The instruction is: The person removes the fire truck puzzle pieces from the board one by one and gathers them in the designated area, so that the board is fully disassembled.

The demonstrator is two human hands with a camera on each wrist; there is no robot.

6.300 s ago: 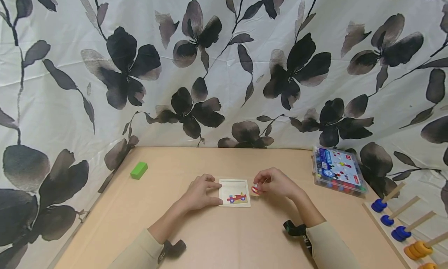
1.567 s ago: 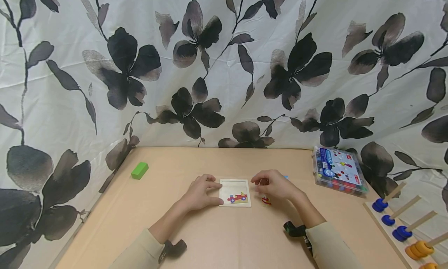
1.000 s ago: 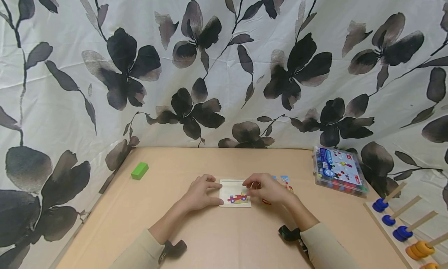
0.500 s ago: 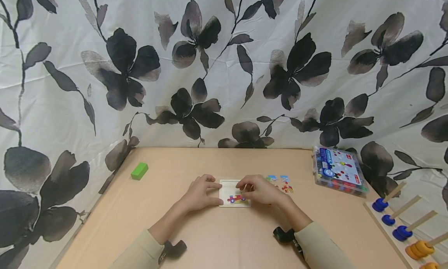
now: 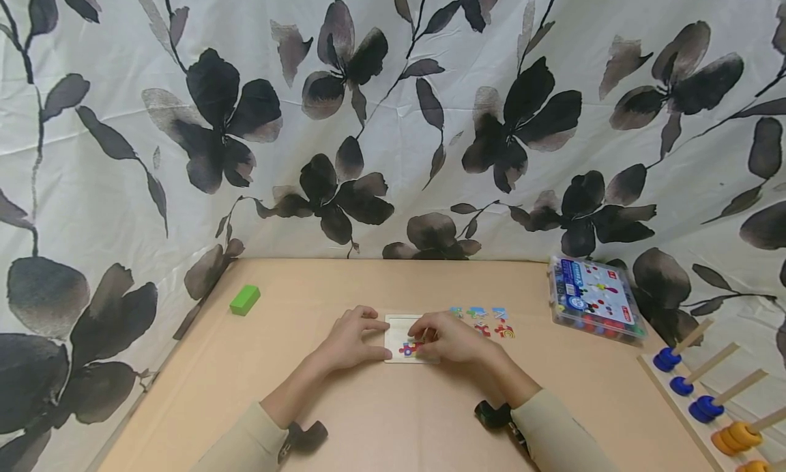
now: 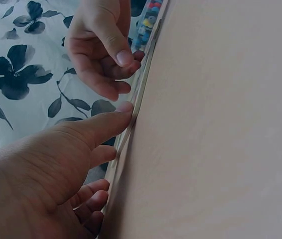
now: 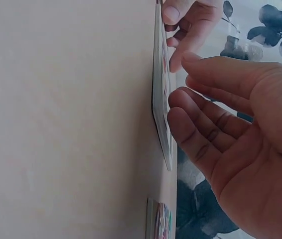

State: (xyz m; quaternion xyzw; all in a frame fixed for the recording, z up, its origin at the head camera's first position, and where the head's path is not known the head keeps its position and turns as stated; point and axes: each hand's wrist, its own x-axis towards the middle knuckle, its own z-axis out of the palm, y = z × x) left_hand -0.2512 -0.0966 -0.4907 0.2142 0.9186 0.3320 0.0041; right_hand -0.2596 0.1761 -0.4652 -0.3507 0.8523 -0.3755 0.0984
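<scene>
A shallow, pale square puzzle tray (image 5: 396, 322) lies on the table, with a red-and-blue picture piece (image 5: 408, 349) in its lower part. My left hand (image 5: 355, 337) rests at the tray's left side, thumb and fingertips touching the edge. Over the tray's right half is my right hand (image 5: 453, 337), its fingers loosely bent. Nothing shows between thumb and fingers in the right wrist view, where that hand (image 7: 245, 114) is close to the tray's face. Several colourful puzzle pieces (image 5: 505, 331) lie just right of the tray, partly behind the right hand.
A green block (image 5: 245, 300) lies at the back left of the wooden table (image 5: 331, 281). At the back right sits a clear plastic case (image 5: 592, 300) with coloured parts. A wooden peg toy (image 5: 703, 410) with blue and orange rings stands at the right edge.
My right hand has moved left from beside the tray to over it, uncovering the pieces on the right. A red piece it held earlier is no longer in its fingers. The left hand stays put.
</scene>
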